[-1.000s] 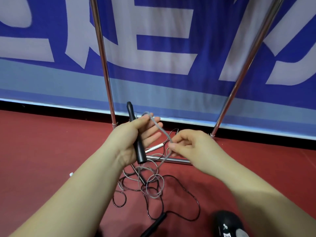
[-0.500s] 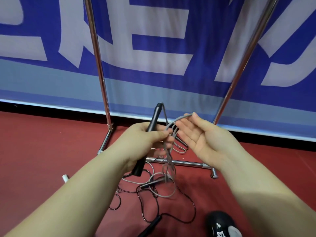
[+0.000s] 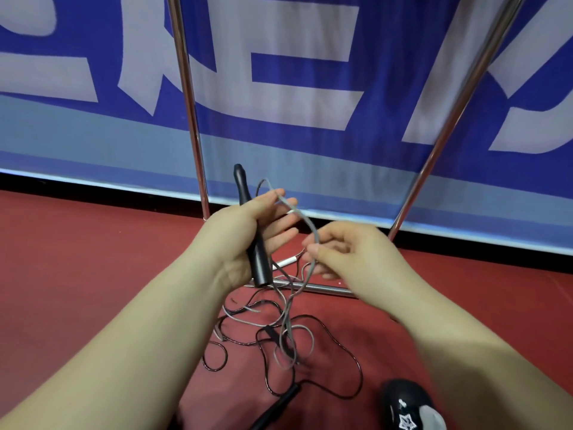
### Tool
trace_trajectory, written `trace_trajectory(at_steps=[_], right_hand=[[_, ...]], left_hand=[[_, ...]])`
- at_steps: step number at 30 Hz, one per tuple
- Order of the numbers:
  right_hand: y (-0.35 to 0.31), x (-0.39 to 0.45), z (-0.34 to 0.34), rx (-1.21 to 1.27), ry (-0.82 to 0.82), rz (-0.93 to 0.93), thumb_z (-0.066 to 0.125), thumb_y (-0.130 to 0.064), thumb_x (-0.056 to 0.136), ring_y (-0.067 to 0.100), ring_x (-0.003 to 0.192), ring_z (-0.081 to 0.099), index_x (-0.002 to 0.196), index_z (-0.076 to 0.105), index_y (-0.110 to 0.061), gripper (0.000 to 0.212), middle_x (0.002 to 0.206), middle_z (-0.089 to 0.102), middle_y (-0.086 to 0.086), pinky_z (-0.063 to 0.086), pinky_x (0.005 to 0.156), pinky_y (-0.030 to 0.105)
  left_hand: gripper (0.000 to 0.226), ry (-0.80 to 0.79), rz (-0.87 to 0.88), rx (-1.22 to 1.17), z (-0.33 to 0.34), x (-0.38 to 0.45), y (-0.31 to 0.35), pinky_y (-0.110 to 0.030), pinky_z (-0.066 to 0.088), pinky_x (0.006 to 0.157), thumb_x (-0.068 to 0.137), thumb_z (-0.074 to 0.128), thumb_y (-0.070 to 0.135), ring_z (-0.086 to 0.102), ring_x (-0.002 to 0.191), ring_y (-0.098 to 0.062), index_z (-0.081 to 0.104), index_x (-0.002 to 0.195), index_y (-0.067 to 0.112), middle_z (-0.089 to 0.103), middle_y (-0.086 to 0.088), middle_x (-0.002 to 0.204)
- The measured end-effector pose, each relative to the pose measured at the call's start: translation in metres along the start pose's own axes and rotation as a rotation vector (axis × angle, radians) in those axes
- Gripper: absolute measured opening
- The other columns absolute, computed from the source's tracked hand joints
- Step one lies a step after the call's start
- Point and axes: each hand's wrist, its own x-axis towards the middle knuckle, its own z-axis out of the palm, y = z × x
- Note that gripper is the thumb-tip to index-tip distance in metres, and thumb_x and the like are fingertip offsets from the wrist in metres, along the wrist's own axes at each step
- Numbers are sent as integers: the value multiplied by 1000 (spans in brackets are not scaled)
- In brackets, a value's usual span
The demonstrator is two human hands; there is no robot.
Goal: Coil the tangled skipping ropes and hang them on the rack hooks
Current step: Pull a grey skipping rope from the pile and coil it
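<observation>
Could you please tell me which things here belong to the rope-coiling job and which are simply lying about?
Part of the job:
left hand gripping the black handle
right hand pinching the grey rope
tangled ropes on the floor
rack

Lying about:
shoe
banner

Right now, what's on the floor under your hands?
A tangle of grey and black skipping ropes lies there, with another black handle and the rack's bottom bar. The arms cover part of the tangle.

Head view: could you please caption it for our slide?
Left hand grips a black handle; right hand pinches the grey rope above the tangle.
</observation>
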Motion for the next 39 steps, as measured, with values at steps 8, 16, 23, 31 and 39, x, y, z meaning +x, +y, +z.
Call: trace_trajectory(at_steps=[8,16,23,31,39], right_hand=[[-13,11,-11,1098,191,333,51,-9,95,11,55,69,86,56,-7,11,62,71,3,56,51,21],[-11,15,-12,937,100,299,52,-16,95,16,75,71,93,60,-5,13,89,72,11,58,68,28],[11,4,5,-435,-113,-18,71,-23,83,4,74,63,87,66,-26,7,79,68,-9,51,78,22],[-6,9,-1,385,60,157,58,-12,93,8,64,69,88,63,-11,7,76,70,3,56,65,21],[-12,15,-18,1130,210,276,50,-13,97,10,61,70,84,60,-8,18,65,71,2,57,57,21]], left_hand=[[17,-128,-60,438,-2,-3,-19,-10,51,57,93,57,17,67,74,-6,69,102,8,72,-3,91],[13,-32,-61,364,-1,1,-23,-26,56,58,95,55,6,65,56,-15,63,87,12,70,-2,73],[11,45,-102,50,-2,4,-13,-25,57,50,96,53,11,69,54,-17,62,89,10,71,-2,66],[14,-1,-48,256,-9,8,-11,-21,57,64,94,57,18,69,81,-15,65,103,12,72,-4,95],[6,-76,15,519,-7,4,-23,-25,55,75,92,58,6,67,78,-20,64,91,8,71,-8,81]])
